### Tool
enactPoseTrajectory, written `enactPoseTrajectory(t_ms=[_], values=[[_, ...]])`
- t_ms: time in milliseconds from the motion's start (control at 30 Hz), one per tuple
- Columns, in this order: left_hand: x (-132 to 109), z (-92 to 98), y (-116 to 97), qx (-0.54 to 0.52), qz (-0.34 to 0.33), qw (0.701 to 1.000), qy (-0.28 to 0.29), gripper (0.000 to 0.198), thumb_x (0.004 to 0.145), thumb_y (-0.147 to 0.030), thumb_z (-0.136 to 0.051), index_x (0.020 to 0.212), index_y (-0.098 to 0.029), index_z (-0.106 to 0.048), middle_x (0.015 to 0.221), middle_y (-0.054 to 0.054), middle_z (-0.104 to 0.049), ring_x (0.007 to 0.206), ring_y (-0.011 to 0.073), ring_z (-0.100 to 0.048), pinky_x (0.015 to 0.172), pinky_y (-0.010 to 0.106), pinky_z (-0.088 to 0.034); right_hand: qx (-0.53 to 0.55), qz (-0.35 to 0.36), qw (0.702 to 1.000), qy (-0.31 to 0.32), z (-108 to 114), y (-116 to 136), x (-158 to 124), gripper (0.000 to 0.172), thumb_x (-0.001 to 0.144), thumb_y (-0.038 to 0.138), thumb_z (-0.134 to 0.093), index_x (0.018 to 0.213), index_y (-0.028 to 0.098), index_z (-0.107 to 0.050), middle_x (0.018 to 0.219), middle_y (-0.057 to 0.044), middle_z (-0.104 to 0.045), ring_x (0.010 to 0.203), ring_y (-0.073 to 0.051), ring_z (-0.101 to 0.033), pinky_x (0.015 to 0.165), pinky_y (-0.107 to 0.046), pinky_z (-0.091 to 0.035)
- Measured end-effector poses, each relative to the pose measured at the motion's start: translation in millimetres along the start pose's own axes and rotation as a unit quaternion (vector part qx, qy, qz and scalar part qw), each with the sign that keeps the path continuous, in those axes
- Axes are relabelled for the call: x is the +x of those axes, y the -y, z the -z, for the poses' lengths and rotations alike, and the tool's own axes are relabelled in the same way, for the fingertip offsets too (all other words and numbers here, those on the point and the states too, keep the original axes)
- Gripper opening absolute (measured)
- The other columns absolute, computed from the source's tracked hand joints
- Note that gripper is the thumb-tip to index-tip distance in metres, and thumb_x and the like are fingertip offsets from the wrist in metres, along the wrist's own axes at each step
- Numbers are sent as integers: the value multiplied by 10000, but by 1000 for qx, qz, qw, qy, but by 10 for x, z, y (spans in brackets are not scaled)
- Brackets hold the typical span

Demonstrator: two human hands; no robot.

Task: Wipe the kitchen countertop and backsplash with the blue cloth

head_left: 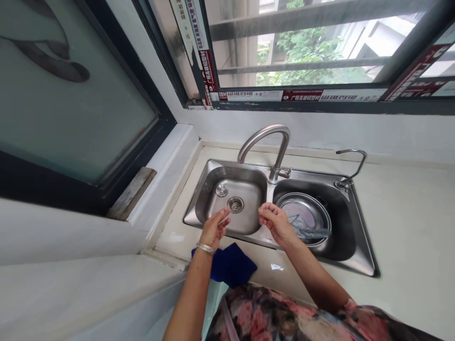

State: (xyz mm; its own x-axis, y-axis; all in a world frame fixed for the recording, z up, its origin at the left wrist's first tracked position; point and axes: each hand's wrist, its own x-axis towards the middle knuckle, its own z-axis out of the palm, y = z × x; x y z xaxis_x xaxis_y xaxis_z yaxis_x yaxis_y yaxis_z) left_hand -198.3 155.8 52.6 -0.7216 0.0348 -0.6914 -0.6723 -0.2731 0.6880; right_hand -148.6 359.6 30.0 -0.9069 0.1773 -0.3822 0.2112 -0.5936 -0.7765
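Observation:
My left hand (pixel 214 228), with a bracelet on its wrist, hovers over the front of the left sink basin (pixel 250 187). Its thumb and fingers are apart and hold nothing. My right hand (pixel 277 223) is near the divider between the basins, its fingers curled in toward the thumb; I see nothing in them. A round metal drain strainer (pixel 235 204) sits in the left basin floor, with a small shiny round piece (pixel 221 190) behind it. In the right basin (pixel 344 237) lies a metal colander (pixel 325 218) with a crumpled grey piece of material (pixel 309 232) on it.
A curved faucet (pixel 265 132) rises behind the basins, its spout over the left one. A thinner tap (pixel 359 163) stands at the right rear corner. Dark blue cloth (pixel 232 266) lies at the counter's front edge. A window (pixel 302 92) and a left wall bound the counter (pixel 408 213).

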Motion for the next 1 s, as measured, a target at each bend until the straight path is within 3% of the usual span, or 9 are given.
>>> enactPoseTrajectory(t_ms=[100, 300, 500, 633, 767, 1000], values=[[-49, 53, -40, -117, 48, 991, 32, 169, 929, -273, -669, 1025, -162, -754, 1257, 125, -734, 650, 43, -665, 377, 66, -378, -1, -5, 1000, 2, 0, -34, 9, 409, 580, 449, -928, 736, 203, -641, 591, 57, -572, 544, -89, -492, 549, -251, -390], [-129, 135, -53, -179, 65, 979, 68, 282, 997, -305, -542, 960, -161, -781, 1256, 125, -743, 660, 57, -675, 372, 77, -377, -2, -18, 1000, 11, -59, -81, -2, 419, 554, 441, -942, 725, 201, -644, 594, 55, -576, 547, -88, -498, 545, -246, -404], [-190, 145, 17, -106, -4, 989, 100, 416, 891, -312, -659, 1295, -222, -705, 1419, 145, -660, 742, 89, -713, 418, 106, -429, -45, 2, 997, 56, -180, -90, -76, 397, 621, 493, -904, 808, 212, -695, 654, 27, -642, 576, -110, -539, 573, -274, -447], [-205, 87, 76, -58, -89, 992, 62, 623, 703, -101, -768, 1305, -234, -679, 1441, 101, -648, 836, 94, -709, 442, 91, -423, -95, 35, 990, 95, -321, -94, -134, 382, 681, 524, -866, 846, 218, -707, 663, 23, -653, 593, -120, -556, 610, -296, -470], [-161, 58, 95, -63, -117, 991, 31, 582, 667, -66, -793, 1221, -227, -714, 1379, 90, -681, 782, 57, -664, 465, 87, -404, -96, 30, 989, 106, -399, -114, -146, 387, 673, 539, -862, 802, 218, -688, 667, 21, -658, 590, -122, -558, 599, -297, -469], [31, 59, 72, -60, -124, 990, -43, 621, 658, -84, -841, 1243, -201, -671, 1204, 72, -731, 664, 25, -619, 482, 123, -385, -102, 16, 992, 74, -148, -192, -149, 381, 666, 533, -866, 814, 223, -700, 712, 10, -683, 593, -121, -558, 595, -288, -469]])
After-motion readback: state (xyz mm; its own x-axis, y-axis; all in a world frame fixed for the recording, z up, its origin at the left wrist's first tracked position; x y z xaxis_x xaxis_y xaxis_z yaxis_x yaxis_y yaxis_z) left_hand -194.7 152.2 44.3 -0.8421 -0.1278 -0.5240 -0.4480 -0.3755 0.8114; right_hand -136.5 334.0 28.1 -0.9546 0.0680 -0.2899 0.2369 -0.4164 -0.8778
